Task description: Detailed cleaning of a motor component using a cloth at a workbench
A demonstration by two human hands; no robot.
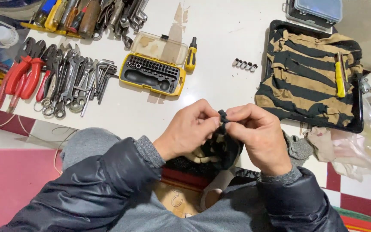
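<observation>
My left hand (190,127) and my right hand (259,132) meet at the near edge of the white table (220,25). Between their fingertips they pinch a black-and-tan striped cloth (220,148), which hangs down below the hands. What the cloth wraps, if anything, is hidden. Both arms wear dark padded sleeves with grey cuffs.
An open yellow bit-set case (153,73) and a small yellow screwdriver (190,56) lie ahead. Red-handled pliers (20,77), wrenches (71,81) and hex keys lie left. Small sockets (244,65) sit mid-table. A black tray (359,124) holds striped cloth and a yellow tool (339,79).
</observation>
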